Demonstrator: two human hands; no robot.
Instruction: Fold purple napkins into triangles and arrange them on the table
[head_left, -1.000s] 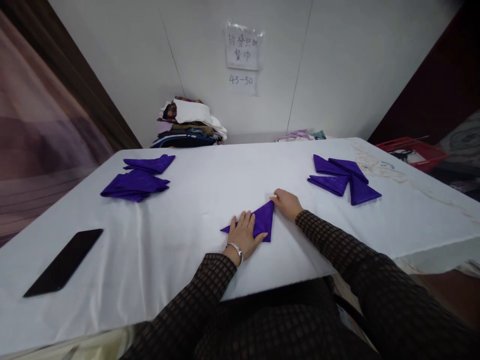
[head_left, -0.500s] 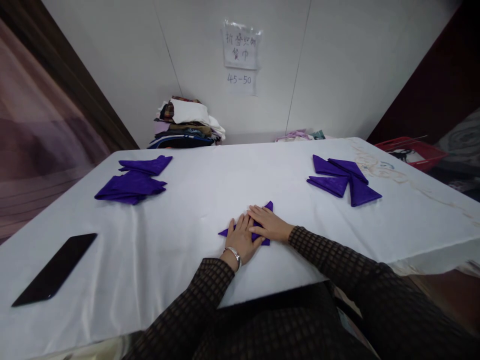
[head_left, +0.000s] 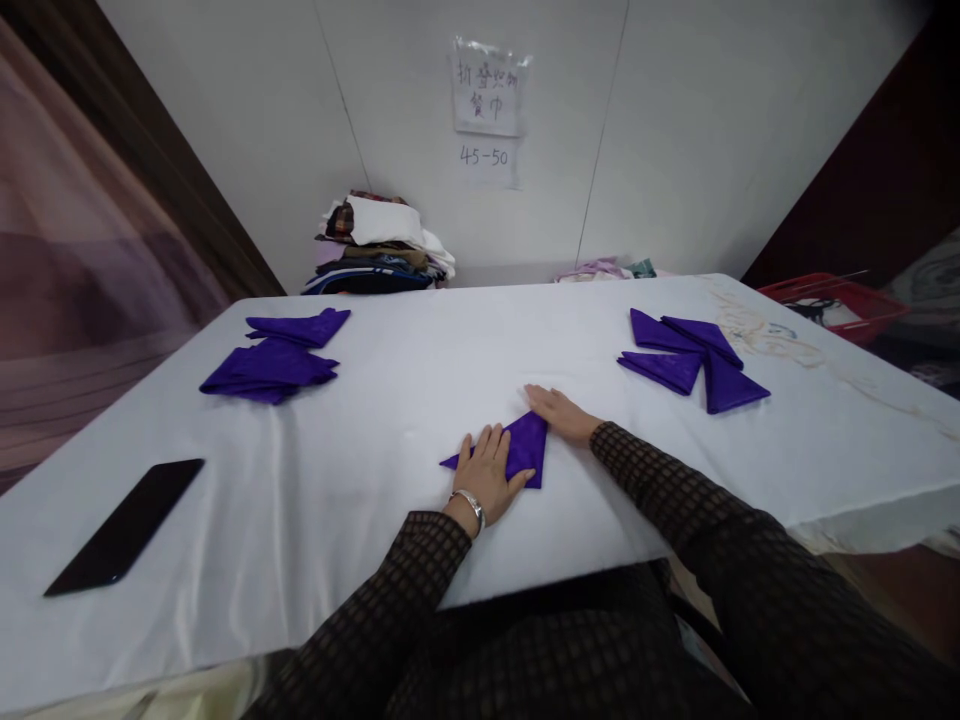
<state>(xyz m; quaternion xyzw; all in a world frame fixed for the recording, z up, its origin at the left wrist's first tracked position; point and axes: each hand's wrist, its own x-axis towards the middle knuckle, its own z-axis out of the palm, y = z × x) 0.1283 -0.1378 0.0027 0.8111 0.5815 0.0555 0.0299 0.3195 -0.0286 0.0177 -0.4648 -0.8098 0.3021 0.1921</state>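
Note:
A purple cloth napkin (head_left: 528, 444), folded to a pointed shape, lies flat on the white tablecloth in front of me. My left hand (head_left: 486, 475) rests palm down over its left part, fingers spread, with a silver bracelet at the wrist. The napkin's narrow tip sticks out to the left of that hand. At the napkin's upper right edge is my right hand (head_left: 562, 413), fingers stretched out and palm down; whether it presses on the cloth or just on the table beside it I cannot tell.
Several folded purple napkins (head_left: 686, 362) lie at the right, and a looser purple pile (head_left: 274, 370) at the left. A black flat panel (head_left: 127, 525) lies front left. Stacked clothes (head_left: 379, 245) stand behind the table (head_left: 420, 350); a red basket (head_left: 862, 305) is at far right.
My right hand has slid up and to the right, off the left hand's fingertips, uncovering the napkin's right part. The left hand stays on the cloth. The view has shifted slightly.

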